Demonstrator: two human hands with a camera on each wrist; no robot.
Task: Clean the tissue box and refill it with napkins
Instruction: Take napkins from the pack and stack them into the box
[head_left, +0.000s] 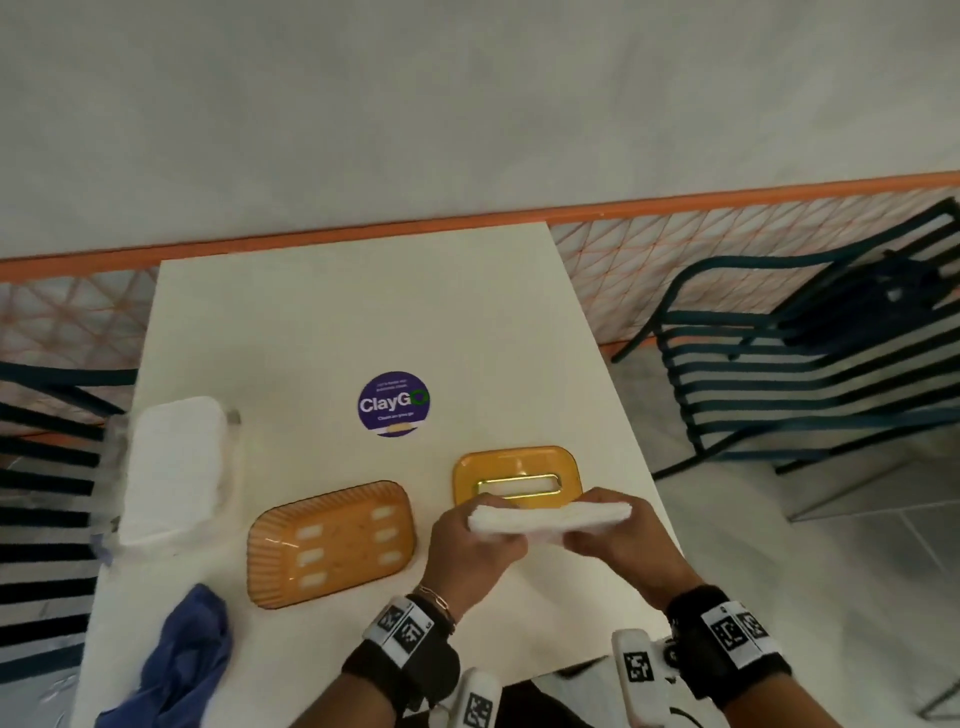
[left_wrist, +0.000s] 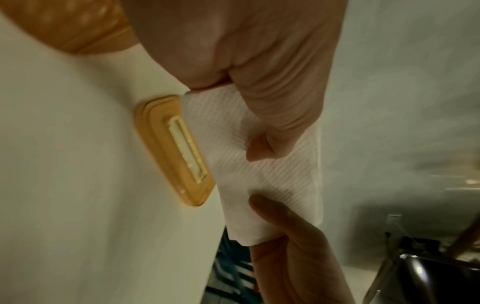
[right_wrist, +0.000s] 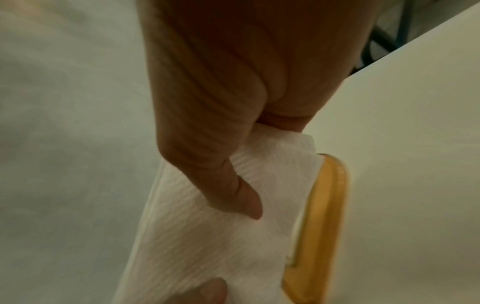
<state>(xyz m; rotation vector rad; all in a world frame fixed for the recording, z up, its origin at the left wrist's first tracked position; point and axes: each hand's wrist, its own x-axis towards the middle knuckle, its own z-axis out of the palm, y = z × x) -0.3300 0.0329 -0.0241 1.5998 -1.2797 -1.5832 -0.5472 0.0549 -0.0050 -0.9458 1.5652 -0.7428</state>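
Fingers of left hand (head_left: 470, 545) & right hand (head_left: 613, 535) pinch napkin stack (head_left: 550, 514) above table (head_left: 363, 322); lid (head_left: 514, 475) just behind.

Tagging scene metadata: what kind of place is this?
Probably a cafe or food-court dining area: a white table bearing a ClayGo clean-as-you-go sticker, slatted metal chairs on both sides, and an amber tissue box being restocked with napkins.
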